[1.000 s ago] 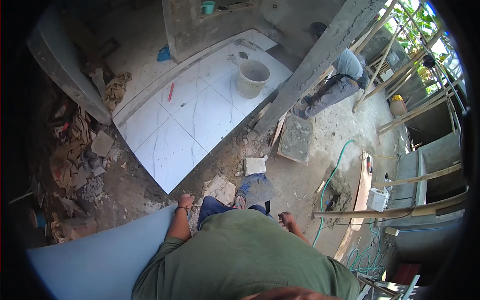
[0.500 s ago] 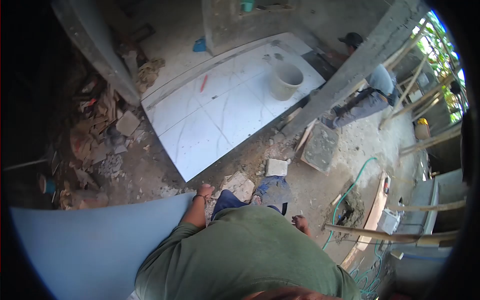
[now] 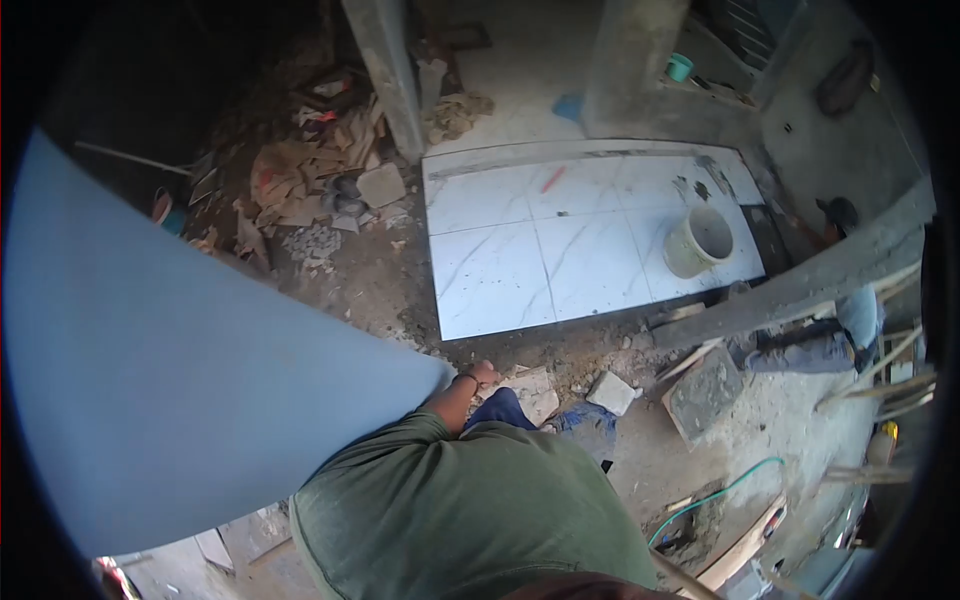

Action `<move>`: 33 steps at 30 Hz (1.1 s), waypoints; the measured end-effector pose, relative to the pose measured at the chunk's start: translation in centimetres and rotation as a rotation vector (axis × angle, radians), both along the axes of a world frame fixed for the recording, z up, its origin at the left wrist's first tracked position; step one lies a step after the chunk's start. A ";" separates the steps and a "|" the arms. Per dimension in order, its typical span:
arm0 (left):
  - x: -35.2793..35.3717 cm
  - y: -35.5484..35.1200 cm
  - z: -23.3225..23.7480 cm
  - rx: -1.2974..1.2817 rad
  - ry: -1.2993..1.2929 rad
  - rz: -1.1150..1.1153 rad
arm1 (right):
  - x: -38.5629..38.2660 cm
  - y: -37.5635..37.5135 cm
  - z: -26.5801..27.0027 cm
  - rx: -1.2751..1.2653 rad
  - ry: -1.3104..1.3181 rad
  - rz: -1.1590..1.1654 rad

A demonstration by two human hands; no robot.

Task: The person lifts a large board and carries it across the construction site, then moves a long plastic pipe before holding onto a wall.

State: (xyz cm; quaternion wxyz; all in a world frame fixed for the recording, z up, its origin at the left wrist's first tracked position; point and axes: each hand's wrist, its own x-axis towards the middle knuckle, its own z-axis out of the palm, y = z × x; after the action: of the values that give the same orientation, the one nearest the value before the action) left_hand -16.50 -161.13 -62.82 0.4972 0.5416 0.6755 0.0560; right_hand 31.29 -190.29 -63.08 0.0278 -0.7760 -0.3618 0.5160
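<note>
My left hand (image 3: 485,374) is closed, with a dark band at the wrist. It is just past the right corner of a large smooth blue-grey sheet (image 3: 220,360). What the fingers hold, if anything, is too small to tell. Below the hand are broken pale slabs (image 3: 535,392) and my dark blue trouser leg (image 3: 500,408). My right hand is out of the frame, beyond my green shirt.
A bucket (image 3: 700,242) stands on white marbled tiles (image 3: 490,285), near a red object (image 3: 552,179). Rubble (image 3: 290,180) lies left. A concrete post (image 3: 800,285) partly hides a crouching person (image 3: 838,215) at right. A green hose (image 3: 720,492) crosses the floor.
The view has turned left, so the tiles and bucket sit farther right. The blue-grey sheet fills more of the left side, its corner still beside my left hand. My right hand has left view.
</note>
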 end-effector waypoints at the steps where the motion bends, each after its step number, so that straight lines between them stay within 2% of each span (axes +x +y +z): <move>1: -0.2 0.1 1.0 -0.105 -0.082 -0.011 | -0.6 -0.3 0.9 -0.027 0.023 -0.093; 3: -0.3 0.1 1.1 -0.039 -0.095 -0.112 | -1.6 0.2 3.2 -0.015 0.061 -0.321; 4: -0.5 0.2 0.6 0.070 -0.066 -0.259 | -2.4 0.4 4.7 -0.028 0.094 -0.494; 5: 0.0 0.3 1.7 -0.028 -0.038 -0.154 | -3.1 0.5 6.1 -0.031 0.111 -0.639; 7: -1.1 0.0 -3.5 0.158 0.055 -0.171 | -4.3 2.0 8.1 -0.030 0.098 -0.759; 10: -1.3 -0.7 -2.7 0.118 -0.031 -0.184 | -4.9 1.8 9.2 -0.055 0.081 -0.768; 13: -0.7 -0.1 0.0 -0.362 -0.313 0.122 | -4.6 1.5 8.0 -0.091 0.106 -0.748; 16: -0.5 0.3 0.9 -0.267 -0.115 -0.103 | -4.4 1.3 7.8 -0.126 0.112 -0.715; 19: 0.0 -0.2 3.5 -0.145 -0.095 0.018 | -4.5 1.5 8.1 -0.123 0.105 -0.731; 22: -0.6 0.1 2.1 0.006 0.058 -0.197 | -4.5 1.9 8.2 -0.091 0.098 -0.755; 24: -1.1 -0.3 -0.7 0.002 0.046 -0.109 | -4.7 2.5 9.0 -0.075 0.086 -0.766; 26: -1.1 -0.3 -1.3 -0.043 0.027 -0.065 | -4.8 2.9 9.3 -0.065 0.081 -0.752; 28: -1.1 -0.1 -1.0 -0.129 0.000 -0.063 | -4.8 3.0 9.4 -0.064 0.078 -0.742; 33: -1.0 0.0 -1.0 -0.142 -0.005 -0.017 | -4.4 2.9 9.2 -0.069 0.089 -0.719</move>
State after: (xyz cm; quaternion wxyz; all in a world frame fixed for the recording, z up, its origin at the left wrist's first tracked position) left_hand -17.48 -161.14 -63.81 0.5365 0.5107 0.6718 0.0050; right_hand 26.93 -187.36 -53.90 0.1969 -0.8309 -0.0464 0.5184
